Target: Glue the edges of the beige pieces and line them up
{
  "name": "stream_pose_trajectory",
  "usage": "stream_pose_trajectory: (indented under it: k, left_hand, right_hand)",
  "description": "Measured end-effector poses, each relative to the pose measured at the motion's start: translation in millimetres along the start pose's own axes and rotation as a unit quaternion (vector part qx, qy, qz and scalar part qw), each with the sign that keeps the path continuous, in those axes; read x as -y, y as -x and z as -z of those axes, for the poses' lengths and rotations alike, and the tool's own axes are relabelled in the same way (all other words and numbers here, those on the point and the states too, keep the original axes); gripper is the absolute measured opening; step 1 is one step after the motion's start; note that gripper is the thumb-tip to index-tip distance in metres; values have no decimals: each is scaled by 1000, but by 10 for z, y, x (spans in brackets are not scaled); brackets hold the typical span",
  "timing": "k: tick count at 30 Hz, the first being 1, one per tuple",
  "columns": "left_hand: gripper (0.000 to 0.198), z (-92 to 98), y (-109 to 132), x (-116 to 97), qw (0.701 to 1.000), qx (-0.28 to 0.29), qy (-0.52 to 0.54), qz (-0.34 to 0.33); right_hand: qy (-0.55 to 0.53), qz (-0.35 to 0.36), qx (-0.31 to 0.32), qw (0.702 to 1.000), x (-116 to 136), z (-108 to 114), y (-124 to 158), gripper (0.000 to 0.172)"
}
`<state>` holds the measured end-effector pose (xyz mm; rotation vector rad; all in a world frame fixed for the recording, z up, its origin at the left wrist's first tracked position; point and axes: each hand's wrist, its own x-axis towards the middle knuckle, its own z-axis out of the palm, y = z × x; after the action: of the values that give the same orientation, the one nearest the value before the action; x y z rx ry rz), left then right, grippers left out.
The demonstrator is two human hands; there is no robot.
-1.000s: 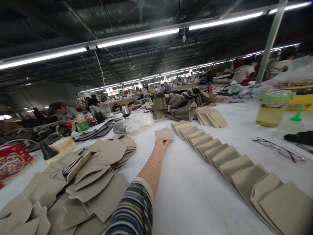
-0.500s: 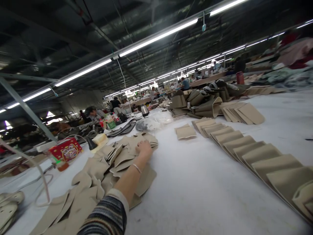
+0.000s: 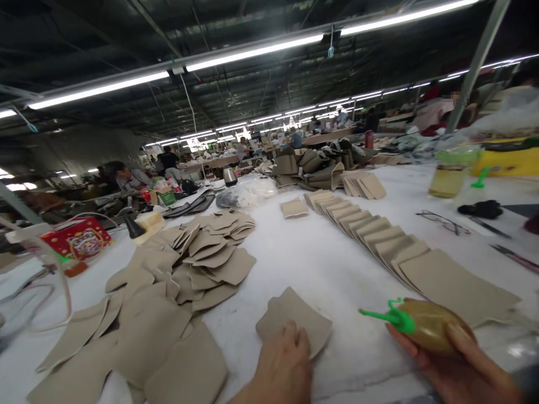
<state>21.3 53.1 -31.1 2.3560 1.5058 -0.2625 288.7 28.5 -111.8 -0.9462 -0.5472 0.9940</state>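
Observation:
My left hand [image 3: 285,356] is over a single beige fabric piece [image 3: 295,314] on the white table, fingers bent and close together, pressing its near part; the fingertips are partly hidden. To its right, my right hand [image 3: 467,359] is closed around a squeeze bottle [image 3: 438,326] of amber-brown liquid, held tilted on its side. Its thin green nozzle [image 3: 381,316] points left, toward the fabric piece but apart from it. A loose pile of beige pieces [image 3: 202,258] spreads left of my left hand. An overlapping row of beige pieces [image 3: 370,233] runs back from beyond my right hand.
A small stack [image 3: 295,208] lies mid-table. Eyeglasses [image 3: 448,221], scissors [image 3: 516,258] and a jar of yellowish liquid [image 3: 448,174] are at the right. A red box [image 3: 80,238] and a hose [image 3: 63,275] stand left. Dark fabric bundles [image 3: 311,168] lie at the back; people work beyond.
My left hand has come back from the far end of the pile, and one piece now lies before me. My right hand has come into view with the bottle. The view has turned right.

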Motion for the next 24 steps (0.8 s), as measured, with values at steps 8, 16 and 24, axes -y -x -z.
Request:
stream_pose_trajectory:
  k: [8, 16, 24]
  left_hand:
    - [31, -100, 154, -53, 996, -53, 65, -17]
    - [30, 16, 85, -121, 1000, -2, 13, -10]
    - [33, 38, -55, -286, 999, -11, -30, 19]
  right_hand:
    - [-3, -50, -37, 998, 343, -299, 426, 54]
    - [11, -38, -57, 998, 398, -163, 614, 58]
    - [61, -5, -44, 997, 378, -184, 680, 54]
